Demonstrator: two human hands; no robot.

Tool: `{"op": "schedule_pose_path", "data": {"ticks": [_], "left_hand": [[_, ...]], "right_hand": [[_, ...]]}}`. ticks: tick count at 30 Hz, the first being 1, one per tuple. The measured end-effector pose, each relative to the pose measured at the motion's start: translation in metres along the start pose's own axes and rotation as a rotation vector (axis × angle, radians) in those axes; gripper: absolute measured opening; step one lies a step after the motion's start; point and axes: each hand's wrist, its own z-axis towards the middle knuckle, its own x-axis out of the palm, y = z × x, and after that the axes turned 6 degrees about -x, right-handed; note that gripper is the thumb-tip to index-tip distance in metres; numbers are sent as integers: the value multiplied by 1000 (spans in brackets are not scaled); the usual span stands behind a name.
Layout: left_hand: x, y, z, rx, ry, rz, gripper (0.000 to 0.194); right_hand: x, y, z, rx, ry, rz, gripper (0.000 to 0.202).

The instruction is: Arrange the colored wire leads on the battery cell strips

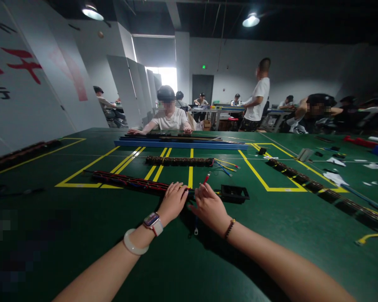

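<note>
My left hand [174, 200] rests on a long black strip with red wires [126, 181] that lies across the green table [176, 260]. My right hand [208, 205] is beside it, fingers pinching a red wire [206, 179] that stands up from the strip's right end. A black rectangular frame part [234, 193] lies just right of my right hand. A small wire end with a ring lug [195, 230] lies on the table below my hands. I wear a watch and a white bangle on the left wrist and a bead bracelet on the right.
A second black strip with coloured wires [179, 161] lies farther back, then a blue rail [181, 144] where a seated person works. Another long strip [318, 188] runs along the right. Yellow tape lines mark the table. Other people sit and stand at the back.
</note>
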Motion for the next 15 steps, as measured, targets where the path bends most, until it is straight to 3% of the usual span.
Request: {"op": "schedule_pose_path", "data": {"ticks": [7, 11, 15], "left_hand": [[1, 0, 1, 15, -14, -27, 36], [1, 0, 1, 18, -1, -31, 37], [2, 0, 1, 5, 7, -56, 38]], "right_hand": [[8, -4, -2, 201, 234, 144, 57], [23, -11, -7, 221, 242, 229, 54], [35, -24, -4, 202, 210, 247, 33]]}}
